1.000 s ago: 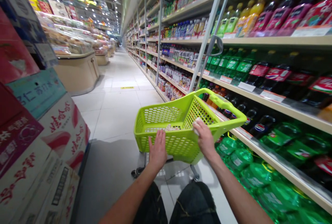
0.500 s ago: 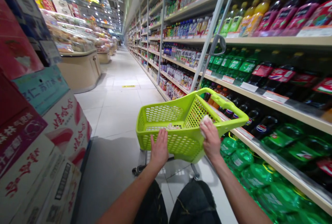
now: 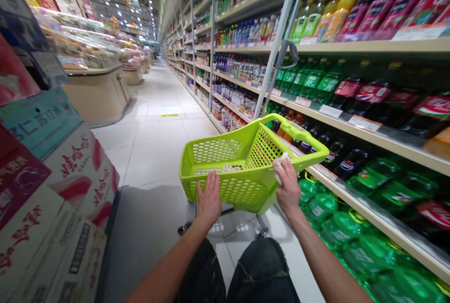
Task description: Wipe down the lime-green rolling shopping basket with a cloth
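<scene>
A lime-green plastic shopping basket (image 3: 225, 155) on a wheeled frame stands in front of me, tilted up toward the right. My left hand (image 3: 209, 197) lies flat against its near wall, fingers stretched out. My right hand (image 3: 288, 186) is closed on a white cloth (image 3: 280, 162) pressed against the basket's raised right rim. Something pale and crumpled lies inside the basket. My knees in dark jeans show at the bottom.
Shelves (image 3: 369, 134) of soft-drink bottles run along the right, with a slanted metal post (image 3: 277, 45) just behind the basket. Stacked cardboard boxes (image 3: 52, 190) crowd the left. A tiled aisle (image 3: 158, 115) leads ahead past rounded display counters (image 3: 98, 92).
My right hand with the cloth has slid a little to the right along the basket's rim. The left hand stays flat on the near wall. The view has shifted slightly.
</scene>
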Motion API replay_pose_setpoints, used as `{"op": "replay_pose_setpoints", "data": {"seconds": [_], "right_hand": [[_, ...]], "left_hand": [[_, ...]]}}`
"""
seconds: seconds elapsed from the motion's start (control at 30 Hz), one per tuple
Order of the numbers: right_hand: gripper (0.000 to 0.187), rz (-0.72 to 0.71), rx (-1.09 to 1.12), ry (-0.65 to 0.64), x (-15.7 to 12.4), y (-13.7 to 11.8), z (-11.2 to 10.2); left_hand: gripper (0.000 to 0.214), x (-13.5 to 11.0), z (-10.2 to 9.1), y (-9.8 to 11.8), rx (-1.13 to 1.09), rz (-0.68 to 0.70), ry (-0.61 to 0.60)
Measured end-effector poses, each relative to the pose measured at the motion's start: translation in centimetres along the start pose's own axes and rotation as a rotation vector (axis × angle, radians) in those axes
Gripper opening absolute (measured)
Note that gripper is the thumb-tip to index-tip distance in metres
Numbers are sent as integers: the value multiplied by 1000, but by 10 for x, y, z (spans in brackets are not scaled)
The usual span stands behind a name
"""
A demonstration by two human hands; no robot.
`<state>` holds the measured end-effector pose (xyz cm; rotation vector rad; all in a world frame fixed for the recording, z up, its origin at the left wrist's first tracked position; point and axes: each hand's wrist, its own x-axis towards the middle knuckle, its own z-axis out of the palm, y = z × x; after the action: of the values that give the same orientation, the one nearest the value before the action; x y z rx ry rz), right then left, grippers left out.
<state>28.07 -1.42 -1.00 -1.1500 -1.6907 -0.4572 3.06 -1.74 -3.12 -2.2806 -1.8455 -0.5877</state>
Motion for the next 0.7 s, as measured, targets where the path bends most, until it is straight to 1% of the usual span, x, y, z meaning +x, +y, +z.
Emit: {"op": "replay_pose_setpoints", "data": {"seconds": [0.03, 0.13, 0.17, 0.2, 0.23, 0.3, 0.37, 0.43, 0.57, 0.63, 0.7], "right_hand": [[52, -11, 6, -33, -5, 0, 5], [54, -87, 65, -229, -33, -7, 24], [54, -101, 88, -273, -39, -12, 28], [53, -103, 109, -288, -40, -17, 31], [53, -97, 128, -273, -36, -23, 31], [53, -84, 151, -192, -20, -32, 32], [52, -90, 158, -143, -8, -35, 35], [49, -113, 155, -175, -14, -34, 43], [41, -174, 179, -343, -49, -36, 57], [41, -188, 211, -370, -49, -44, 57], [41, -181, 230, -314, -35, -53, 56]], "left_hand": [[70, 0, 0, -1, 5, 0, 1], [68, -1, -1, -5, 9, 37, -23], [67, 0, -2, -6, 7, 50, -33], [67, 0, -4, -8, 6, 51, -38], [68, 0, -4, -10, 7, 38, -38], [69, 1, -5, -13, 16, -11, -29], [69, 1, -5, -16, 26, -50, -23], [69, 1, -5, -18, 31, -46, -28], [68, 0, -6, -23, 25, 8, -49], [67, 0, -6, -26, 24, -8, -39], [65, 0, -7, -31, 27, -67, -14]]}}
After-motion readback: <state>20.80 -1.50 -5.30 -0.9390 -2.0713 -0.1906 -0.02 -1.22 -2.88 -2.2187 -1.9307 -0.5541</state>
